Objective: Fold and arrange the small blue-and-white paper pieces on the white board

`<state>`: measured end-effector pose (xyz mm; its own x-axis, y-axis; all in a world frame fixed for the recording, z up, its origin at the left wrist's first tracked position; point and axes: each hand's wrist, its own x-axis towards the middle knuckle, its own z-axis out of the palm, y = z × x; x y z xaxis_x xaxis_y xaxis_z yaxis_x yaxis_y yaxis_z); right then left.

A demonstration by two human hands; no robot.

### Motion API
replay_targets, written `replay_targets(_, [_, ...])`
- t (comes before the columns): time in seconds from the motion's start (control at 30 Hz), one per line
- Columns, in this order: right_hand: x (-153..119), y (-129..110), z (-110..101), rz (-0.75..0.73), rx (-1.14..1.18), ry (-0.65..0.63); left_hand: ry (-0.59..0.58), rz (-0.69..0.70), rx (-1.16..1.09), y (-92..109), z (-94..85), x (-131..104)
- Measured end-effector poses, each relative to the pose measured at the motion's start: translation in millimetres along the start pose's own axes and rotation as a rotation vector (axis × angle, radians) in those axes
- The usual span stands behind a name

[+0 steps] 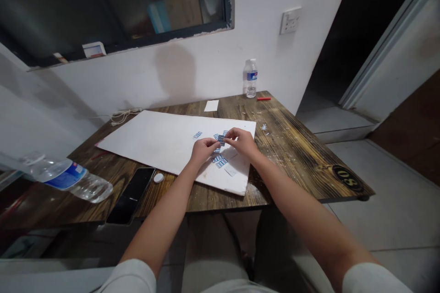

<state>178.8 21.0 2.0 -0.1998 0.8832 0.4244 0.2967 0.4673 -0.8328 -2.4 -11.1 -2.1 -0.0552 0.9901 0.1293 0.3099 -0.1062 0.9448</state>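
Observation:
A small dark piece [222,139] is pinched between my left hand [203,150] and my right hand [241,141], above the right part of a white board [154,135]. Both hands have thumb and fingers pressed together at its edges. Several small blue-edged pieces [220,161] lie on the board just below the fingers, and a little group of similar ones [197,135] is off to the left. Near the board's front right corner rests a pale slip [231,171]. Fine detail of the held piece is too small to tell.
On the wooden table [295,160], a clear bottle [251,78] stands at the back beside a red pen [264,98]. A white card [211,105] lies behind the board. At the left are a lying bottle [68,175], a phone [131,196], a white cap [158,178] and a cable [123,114].

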Motion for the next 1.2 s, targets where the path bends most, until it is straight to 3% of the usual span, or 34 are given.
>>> replay_targets(0.13, [1,-2,0,-0.025,-0.032,-0.043,0.087,0.046,0.072,-1,-1.9,3])
replay_targets(0.33, [-5,-5,2,-0.202,-0.272,-0.403,0.216,0.061,0.086,1,-4.6,5])
replay_targets(0.47, [-11,-10,4,-0.23,-0.472,-0.518,0.226,0.048,0.061,3,-5.2,4])
replay_targets(1.2, [-14,-13,14,-0.142,-0.557,-0.571,0.233,0.071,0.11,4,-5.9,3])
